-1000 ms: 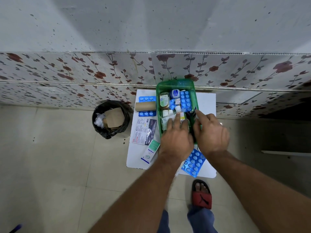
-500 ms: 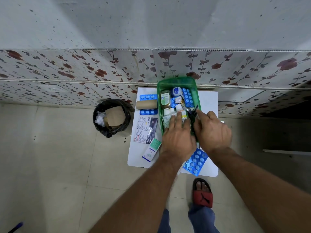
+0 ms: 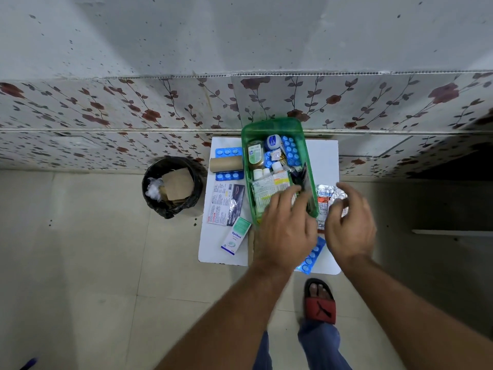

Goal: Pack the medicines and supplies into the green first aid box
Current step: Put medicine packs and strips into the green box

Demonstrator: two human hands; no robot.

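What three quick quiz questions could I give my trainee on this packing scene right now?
1. True or false: the brown cardboard roll already lies inside the green first aid box.
2. Which item lies nearest the table's front left corner? A) the Optibex carton B) the silver foil strip C) the white round jar
3. Fill in: the black bin stands on the floor to the ____ of the white table.

Key
1. False; it lies on the table left of the box, between blue blister packs.
2. A
3. Left

Both the left hand and right hand are open, holding nothing.
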